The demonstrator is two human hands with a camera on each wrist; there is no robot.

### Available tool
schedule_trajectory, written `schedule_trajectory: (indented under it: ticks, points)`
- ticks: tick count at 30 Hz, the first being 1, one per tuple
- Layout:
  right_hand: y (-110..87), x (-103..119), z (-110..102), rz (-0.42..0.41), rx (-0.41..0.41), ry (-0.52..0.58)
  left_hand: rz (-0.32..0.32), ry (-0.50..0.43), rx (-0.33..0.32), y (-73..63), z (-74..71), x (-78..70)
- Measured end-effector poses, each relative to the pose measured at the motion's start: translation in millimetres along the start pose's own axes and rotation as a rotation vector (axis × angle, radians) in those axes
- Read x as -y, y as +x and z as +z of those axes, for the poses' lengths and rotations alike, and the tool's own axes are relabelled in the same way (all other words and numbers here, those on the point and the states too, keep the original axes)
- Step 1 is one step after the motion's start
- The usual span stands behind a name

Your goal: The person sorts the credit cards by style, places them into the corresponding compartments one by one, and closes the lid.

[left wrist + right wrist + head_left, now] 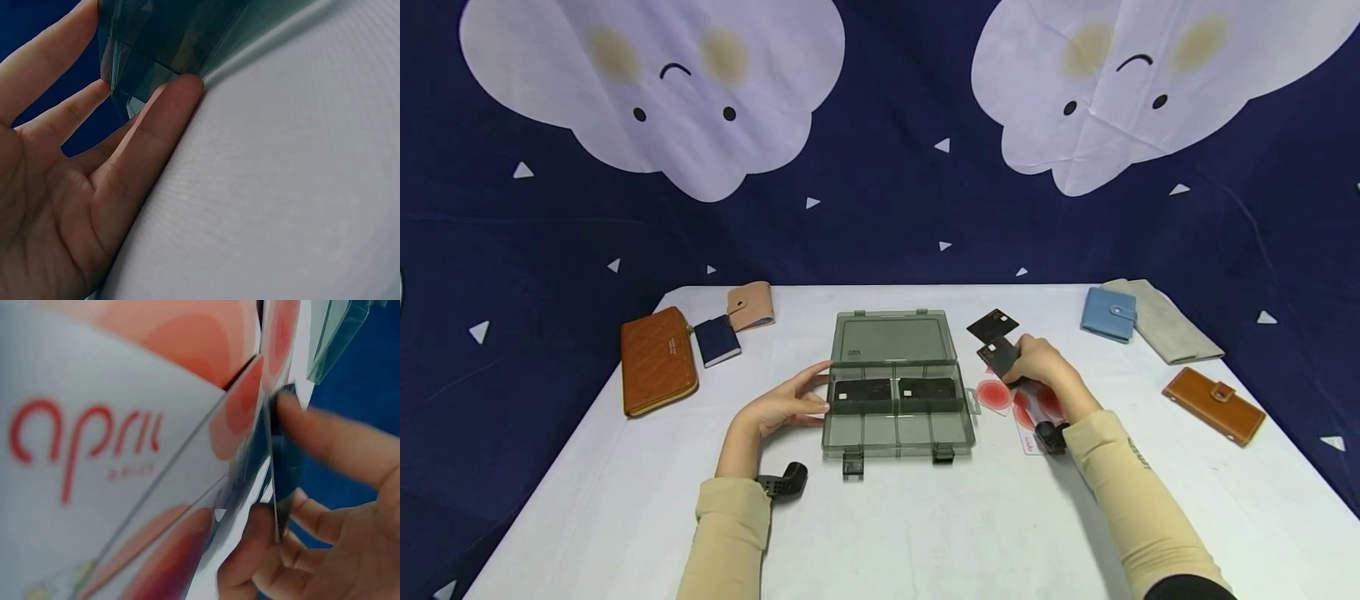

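Note:
A translucent green-grey divided box point(917, 432) lies mid-table, its lid point(891, 337) folded back. Black cards point(862, 392) lie in its two upper compartments. At the box's left side is my left hand point(782, 406), extended fingertips touching the wall; the left wrist view shows these fingers point(150, 134) against the clear plastic. To the right of the box, my right hand point(1043, 367) pinches a black card point(1000, 353) between thumb and fingers. Another black card point(992, 322) lies just beyond it. Under and beside this hand are red-and-white cards point(995, 396), one lettered "april" point(87, 434).
On the left lie a brown quilted wallet point(658, 362), a small navy booklet point(715, 340) and a pinkish-tan wallet point(750, 305). On the right are a blue wallet point(1107, 314), a grey pouch point(1172, 321) and a brown strapped wallet point(1213, 406).

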State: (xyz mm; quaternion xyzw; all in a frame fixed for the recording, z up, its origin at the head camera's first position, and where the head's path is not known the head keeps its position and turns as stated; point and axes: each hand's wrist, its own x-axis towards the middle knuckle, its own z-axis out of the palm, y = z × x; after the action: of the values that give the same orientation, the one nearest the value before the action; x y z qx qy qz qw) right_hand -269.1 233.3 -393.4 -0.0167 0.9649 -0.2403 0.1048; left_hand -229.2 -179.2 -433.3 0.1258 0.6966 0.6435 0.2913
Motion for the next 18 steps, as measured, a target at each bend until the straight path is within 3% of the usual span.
schedule_trajectory:
  ticks: [10,18]
  points:
    - [-4.2,16,-9,-0.088,-0.160,0.180,0.005,0.007,0.002,-0.1,-0.2,-0.4]
    - [-11.9,55,-12,-0.197,-0.115,0.378,0.009,0.010,0.007,-0.1,-0.2,0.2]
